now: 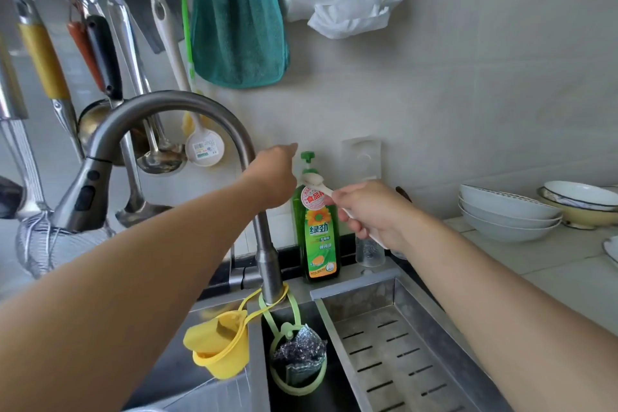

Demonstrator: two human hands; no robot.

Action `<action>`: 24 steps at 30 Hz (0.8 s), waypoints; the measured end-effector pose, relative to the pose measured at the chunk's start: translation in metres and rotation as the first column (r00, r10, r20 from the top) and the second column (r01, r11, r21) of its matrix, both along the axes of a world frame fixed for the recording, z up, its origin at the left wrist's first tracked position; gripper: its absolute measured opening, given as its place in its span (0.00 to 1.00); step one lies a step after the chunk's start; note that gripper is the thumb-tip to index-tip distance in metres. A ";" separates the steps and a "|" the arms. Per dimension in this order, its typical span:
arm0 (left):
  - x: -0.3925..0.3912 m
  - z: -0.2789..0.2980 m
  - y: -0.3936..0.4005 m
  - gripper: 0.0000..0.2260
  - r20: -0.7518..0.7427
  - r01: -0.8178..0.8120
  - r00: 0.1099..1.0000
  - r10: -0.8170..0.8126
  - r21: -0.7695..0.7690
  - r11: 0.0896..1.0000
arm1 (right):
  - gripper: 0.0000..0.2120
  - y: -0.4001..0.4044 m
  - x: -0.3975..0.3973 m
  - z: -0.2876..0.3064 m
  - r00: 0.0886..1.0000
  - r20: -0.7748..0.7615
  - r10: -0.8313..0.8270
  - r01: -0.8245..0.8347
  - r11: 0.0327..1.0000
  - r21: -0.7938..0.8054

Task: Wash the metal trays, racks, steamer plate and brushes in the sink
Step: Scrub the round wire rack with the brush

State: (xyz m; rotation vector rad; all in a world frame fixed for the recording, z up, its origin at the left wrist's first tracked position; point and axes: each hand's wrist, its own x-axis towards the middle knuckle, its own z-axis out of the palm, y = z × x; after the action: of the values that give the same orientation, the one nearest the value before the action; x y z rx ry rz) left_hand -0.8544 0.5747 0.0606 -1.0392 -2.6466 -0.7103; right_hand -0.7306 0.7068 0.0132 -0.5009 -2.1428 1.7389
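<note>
A green dish soap bottle (317, 234) with a pump top stands behind the sink. My left hand (274, 177) reaches past the faucet to the pump, and its fingers are hidden behind the back of the hand. My right hand (371, 211) grips the handle of a small white brush (316, 180). The brush head sits right at the pump's nozzle. A slotted metal tray (401, 361) lies in the right part of the sink (354, 289).
The curved faucet (174, 104) arches over my left arm. A yellow holder (217, 348) and a green holder with a steel scourer (297, 354) hang from the faucet's base. Stacked bowls (505, 214) sit on the right counter. Ladles and a teal towel (237, 17) hang on the wall.
</note>
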 end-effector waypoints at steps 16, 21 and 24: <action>0.135 -0.164 -0.458 0.08 0.604 -0.591 0.721 0.340 0.281 0.756 | 0.10 -0.337 0.027 -0.091 0.867 0.258 0.427 -0.450 0.892 0.038; 0.079 -0.184 -0.582 0.07 0.382 -0.801 0.570 0.728 0.061 0.595 | 0.09 -0.404 0.006 -0.108 0.843 0.326 0.427 -0.461 0.887 0.033; 0.036 -0.190 -0.610 0.18 0.137 -0.760 0.534 0.835 -0.354 0.544 | 0.08 -0.424 -0.010 -0.113 0.848 0.334 0.411 -0.448 0.893 0.038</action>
State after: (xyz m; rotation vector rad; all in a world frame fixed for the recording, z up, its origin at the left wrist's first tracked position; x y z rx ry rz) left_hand -0.8189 -0.0356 -0.1296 0.4009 -3.0487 -0.3040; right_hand -0.7402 0.2824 -0.0997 -0.2964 -2.7423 1.8389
